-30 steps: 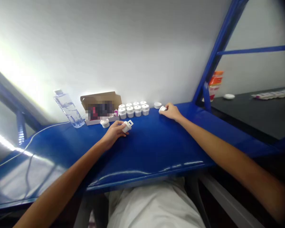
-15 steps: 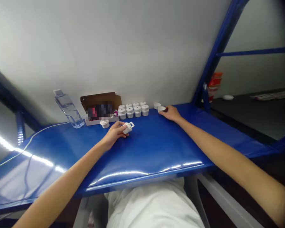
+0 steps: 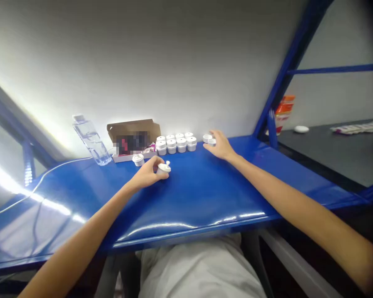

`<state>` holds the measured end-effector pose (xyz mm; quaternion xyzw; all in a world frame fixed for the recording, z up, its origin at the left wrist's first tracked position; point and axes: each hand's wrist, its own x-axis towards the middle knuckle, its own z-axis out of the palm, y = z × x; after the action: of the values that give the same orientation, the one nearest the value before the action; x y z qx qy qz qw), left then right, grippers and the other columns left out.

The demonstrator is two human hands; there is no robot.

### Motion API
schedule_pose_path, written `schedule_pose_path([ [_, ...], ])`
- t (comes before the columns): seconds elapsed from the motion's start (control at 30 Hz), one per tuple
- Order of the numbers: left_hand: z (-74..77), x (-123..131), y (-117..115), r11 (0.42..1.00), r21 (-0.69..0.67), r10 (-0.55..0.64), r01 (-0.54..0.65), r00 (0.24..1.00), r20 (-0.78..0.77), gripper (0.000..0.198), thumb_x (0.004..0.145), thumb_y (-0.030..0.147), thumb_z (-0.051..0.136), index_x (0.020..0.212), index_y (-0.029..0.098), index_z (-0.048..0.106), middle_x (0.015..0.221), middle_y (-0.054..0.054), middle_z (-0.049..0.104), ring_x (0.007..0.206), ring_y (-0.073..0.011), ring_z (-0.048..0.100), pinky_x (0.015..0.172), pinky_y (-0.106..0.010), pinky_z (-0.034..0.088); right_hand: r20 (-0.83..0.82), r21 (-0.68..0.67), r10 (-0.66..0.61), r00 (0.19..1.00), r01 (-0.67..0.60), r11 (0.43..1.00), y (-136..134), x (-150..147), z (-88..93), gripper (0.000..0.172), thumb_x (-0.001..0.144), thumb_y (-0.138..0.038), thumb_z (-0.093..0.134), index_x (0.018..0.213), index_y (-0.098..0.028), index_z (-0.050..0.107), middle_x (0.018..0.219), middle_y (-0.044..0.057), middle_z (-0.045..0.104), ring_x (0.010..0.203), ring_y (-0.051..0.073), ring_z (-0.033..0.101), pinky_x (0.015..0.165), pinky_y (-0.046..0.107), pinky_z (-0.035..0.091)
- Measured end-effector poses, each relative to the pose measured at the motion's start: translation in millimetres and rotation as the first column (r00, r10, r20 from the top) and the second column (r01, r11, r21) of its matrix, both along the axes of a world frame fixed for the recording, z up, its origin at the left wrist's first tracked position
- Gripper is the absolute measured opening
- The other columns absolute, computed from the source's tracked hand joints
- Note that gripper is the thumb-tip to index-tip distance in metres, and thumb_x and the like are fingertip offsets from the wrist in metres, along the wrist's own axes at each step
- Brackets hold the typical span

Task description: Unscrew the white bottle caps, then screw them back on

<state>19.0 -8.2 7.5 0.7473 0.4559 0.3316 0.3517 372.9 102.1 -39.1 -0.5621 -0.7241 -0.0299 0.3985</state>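
My left hand (image 3: 149,171) is closed around a small white round plastic piece (image 3: 164,167) with a little knob sticking up from its top. It holds this piece just above the blue tabletop (image 3: 186,194). Toward the wall, my right hand (image 3: 220,145) has its thumb and fingers apart around a shallow white cap (image 3: 211,142); whether they touch it I cannot tell. A second white cap (image 3: 207,138) sits right behind that one. Several white lidded containers (image 3: 181,143) stand in two rows between my hands. Another white round piece (image 3: 138,159) rests left of my left hand.
An opened cardboard box (image 3: 133,124) with blurred contents stands against the wall. Beside it a clear water bottle (image 3: 93,140) leans to one side. A white cable (image 3: 46,176) runs across the left of the table. Blue frame posts (image 3: 282,82) rise at the right.
My left hand has turned the white piece so that its round top faces up. My right thumb and fingers have spread from their pinch on the cap.
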Motion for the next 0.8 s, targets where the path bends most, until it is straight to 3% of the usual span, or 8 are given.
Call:
schedule_pose_path([
  [0.1,0.6,-6,3,0.963,0.265,0.116,-0.044,0.958,-0.262,0.033,0.072,0.037,0.074,0.094,0.022,0.056,0.092,-0.005,0.066,0.084,-0.0237,0.061,0.077,-0.034,0.043,0.148,-0.029,0.173,0.974,-0.171,0.985,-10,-24,5.8,0.073,0.090,-0.044,0.061,0.156,-0.027,0.035,0.161,0.012,0.037,0.146,0.035,0.038,0.118,0.054,0.033],
  [0.2,6.0,-11,2,0.937,0.342,0.223,-0.072,0.877,-0.426,0.032,0.074,0.039,0.071,0.096,0.023,0.054,0.088,-0.005,0.065,0.080,-0.0260,0.061,0.072,-0.034,0.042,0.216,-0.122,0.250,0.944,-0.228,0.966,-16,-42,5.4,0.072,0.091,-0.044,0.061,0.157,-0.032,0.035,0.166,0.009,0.029,0.151,0.037,0.030,0.120,0.059,0.027],
  [0.3,13.7,-16,0,0.929,0.354,0.308,-0.109,0.758,-0.575,0.036,0.073,0.041,0.070,0.100,0.023,0.055,0.089,-0.008,0.068,0.082,-0.0299,0.064,0.071,-0.035,0.042,0.199,-0.145,0.306,0.931,-0.281,0.949,-19,-49,5.6,0.070,0.089,-0.040,0.063,0.153,-0.026,0.040,0.161,0.012,0.036,0.144,0.035,0.040,0.119,0.052,0.033],
  [0.4,21.1,-26,1,0.922,0.352,0.373,-0.161,0.610,-0.699,0.041,0.073,0.046,0.068,0.103,0.022,0.056,0.095,-0.013,0.070,0.087,-0.0361,0.067,0.072,-0.038,0.044,0.116,-0.079,0.292,0.949,-0.284,0.955,-24,-49,10.4,0.052,0.087,-0.035,0.062,0.136,-0.021,0.054,0.139,0.014,0.052,0.124,0.031,0.056,0.109,0.045,0.044],
  [0.47,24.9,-34,3,0.913,0.350,0.406,-0.208,0.537,-0.740,0.044,0.073,0.050,0.067,0.105,0.022,0.057,0.098,-0.016,0.071,0.091,-0.0401,0.068,0.073,-0.041,0.045,0.065,-0.047,0.275,0.959,-0.272,0.961,-29,-48,14.3,0.039,0.086,-0.034,0.063,0.123,-0.021,0.060,0.124,0.012,0.058,0.114,0.030,0.059,0.104,0.043,0.047],
  [0.57,28.2,-44,8,0.891,0.366,0.454,-0.269,0.480,-0.751,0.045,0.075,0.052,0.065,0.108,0.021,0.058,0.101,-0.018,0.072,0.094,-0.0420,0.068,0.075,-0.043,0.047,0.033,-0.042,0.323,0.946,-0.322,0.946,-38,-51,18.3,0.038,0.083,-0.035,0.066,0.118,-0.021,0.060,0.119,0.011,0.058,0.111,0.029,0.059,0.102,0.042,0.047],
  [0.8,27.4,-47,11,0.869,0.366,0.487,-0.333,0.450,-0.748,0.065,0.080,0.061,0.061,0.126,0.016,0.048,0.112,-0.023,0.071,0.103,-0.0425,0.068,0.081,-0.044,0.050,-0.008,-0.127,0.439,0.898,-0.436,0.891,-53,-63,21.6,0.033,0.085,-0.041,0.067,0.110,-0.020,0.063,0.111,0.008,0.064,0.102,0.026,0.062,0.094,0.040,0.047],
])
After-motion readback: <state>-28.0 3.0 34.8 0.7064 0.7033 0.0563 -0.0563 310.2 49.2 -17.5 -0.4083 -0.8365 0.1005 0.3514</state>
